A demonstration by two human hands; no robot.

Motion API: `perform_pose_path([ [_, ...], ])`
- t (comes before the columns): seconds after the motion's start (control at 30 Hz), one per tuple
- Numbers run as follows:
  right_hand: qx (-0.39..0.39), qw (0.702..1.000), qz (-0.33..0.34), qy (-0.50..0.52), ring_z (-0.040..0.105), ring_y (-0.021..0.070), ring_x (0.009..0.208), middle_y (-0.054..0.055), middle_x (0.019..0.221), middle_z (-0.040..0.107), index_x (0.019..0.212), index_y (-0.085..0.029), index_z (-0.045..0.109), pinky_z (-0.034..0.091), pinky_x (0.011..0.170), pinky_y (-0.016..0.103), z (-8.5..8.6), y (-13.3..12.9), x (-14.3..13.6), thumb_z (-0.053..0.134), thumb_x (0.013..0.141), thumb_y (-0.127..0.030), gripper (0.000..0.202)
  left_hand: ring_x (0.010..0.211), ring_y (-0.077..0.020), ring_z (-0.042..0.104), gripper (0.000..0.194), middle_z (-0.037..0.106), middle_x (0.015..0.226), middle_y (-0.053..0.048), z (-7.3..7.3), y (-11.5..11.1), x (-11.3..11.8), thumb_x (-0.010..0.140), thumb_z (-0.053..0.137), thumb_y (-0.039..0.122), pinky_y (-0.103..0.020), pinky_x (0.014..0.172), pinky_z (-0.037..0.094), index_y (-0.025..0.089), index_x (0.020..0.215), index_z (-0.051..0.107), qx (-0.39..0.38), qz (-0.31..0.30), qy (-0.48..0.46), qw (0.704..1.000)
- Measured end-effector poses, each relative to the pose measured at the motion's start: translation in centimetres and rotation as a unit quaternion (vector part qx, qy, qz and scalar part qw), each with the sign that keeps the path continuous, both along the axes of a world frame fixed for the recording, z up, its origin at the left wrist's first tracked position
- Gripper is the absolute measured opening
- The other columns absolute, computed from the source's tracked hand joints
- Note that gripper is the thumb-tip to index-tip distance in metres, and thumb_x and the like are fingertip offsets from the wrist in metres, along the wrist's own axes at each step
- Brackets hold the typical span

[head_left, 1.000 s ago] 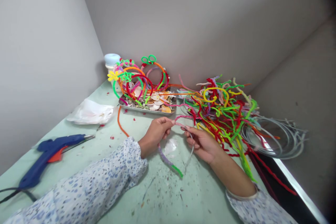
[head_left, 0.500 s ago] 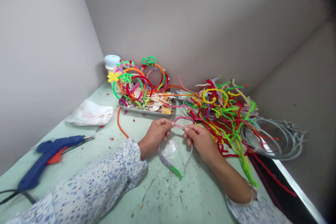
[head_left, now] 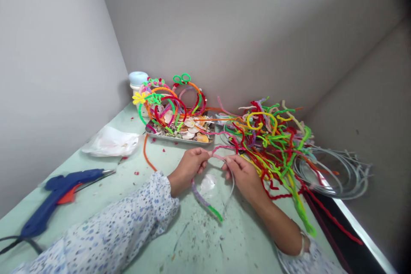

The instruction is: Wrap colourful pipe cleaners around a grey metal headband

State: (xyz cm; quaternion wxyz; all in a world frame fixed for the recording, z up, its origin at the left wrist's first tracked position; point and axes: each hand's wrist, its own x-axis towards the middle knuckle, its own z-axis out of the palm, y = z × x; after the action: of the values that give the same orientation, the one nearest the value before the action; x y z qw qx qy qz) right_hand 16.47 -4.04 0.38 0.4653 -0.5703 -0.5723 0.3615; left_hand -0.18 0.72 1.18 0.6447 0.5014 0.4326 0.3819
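Observation:
Between my hands is a thin headband point(head_left: 201, 199) bent into an arch. Fuzzy pipe cleaner covers its left side, green at the tip, then purple, then pale pink over the top. Its right leg is bare grey-white band. My left hand point(head_left: 192, 166) pinches the wrapped part near the top left. With fingers closed, my right hand point(head_left: 241, 173) grips the top right, where the pink wrap meets the bare band. A small clear plastic piece point(head_left: 208, 184) lies on the table beneath the arch.
A metal tray point(head_left: 180, 139) of shells stands behind my hands, with finished colourful headbands point(head_left: 192, 83) on it. Loose pipe cleaners point(head_left: 276, 137) and bare headbands point(head_left: 340, 175) pile up at right. At left lie a blue glue gun point(head_left: 48, 205) and a white plastic bag point(head_left: 111, 142).
My right hand has shifted slightly around the top of the headband, while my left keeps its pinch. The whole view has tilted a little.

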Motion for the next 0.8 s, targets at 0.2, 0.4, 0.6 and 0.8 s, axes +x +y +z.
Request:
perform_pose_path([
  [0.2,-0.179,0.927,0.054,0.325,0.049,0.0066,0.047,-0.001,0.063,0.058,0.075,-0.015,0.063,0.038,0.044,0.017,-0.14,0.72,0.33,0.064,0.075,-0.033,0.018,0.035,-0.0028,0.030,0.026,0.042,0.049,0.006,0.45,-0.29,0.10,0.072,0.060,0.040,-0.018,0.035,0.019,0.014,0.074,0.056,0.015,-0.011,0.007,1.000],
  [0.4,-0.231,0.897,0.058,0.373,0.046,0.0055,0.045,-0.003,0.057,0.054,0.073,-0.015,0.062,0.037,0.041,0.016,0.17,0.88,0.84,0.068,0.071,-0.024,0.011,0.035,-0.0033,0.031,0.023,0.042,0.048,0.007,0.71,-0.42,0.09,0.073,0.059,0.038,-0.018,0.035,0.020,0.015,0.075,0.056,0.014,-0.026,0.015,0.999],
  [0.6,-0.213,0.934,0.068,0.280,0.043,0.0044,0.042,-0.004,0.057,0.051,0.074,-0.014,0.059,0.022,0.036,0.015,0.33,0.77,0.85,0.064,0.074,-0.031,0.018,0.035,-0.0034,0.032,0.021,0.042,0.049,0.006,0.37,-0.38,0.07,0.074,0.058,0.036,-0.018,0.035,0.020,0.015,0.072,0.055,0.024,-0.030,0.017,0.999],
  [0.8,-0.078,0.996,0.025,0.016,0.041,0.0091,0.046,-0.005,0.051,0.047,0.061,-0.018,0.050,0.031,0.046,0.021,0.69,0.46,0.31,0.054,0.081,-0.037,0.028,0.035,-0.0031,0.031,0.022,0.043,0.049,0.006,0.15,-0.29,0.06,0.075,0.057,0.035,-0.017,0.035,0.020,0.015,0.070,0.054,0.025,-0.027,0.020,0.999],
])
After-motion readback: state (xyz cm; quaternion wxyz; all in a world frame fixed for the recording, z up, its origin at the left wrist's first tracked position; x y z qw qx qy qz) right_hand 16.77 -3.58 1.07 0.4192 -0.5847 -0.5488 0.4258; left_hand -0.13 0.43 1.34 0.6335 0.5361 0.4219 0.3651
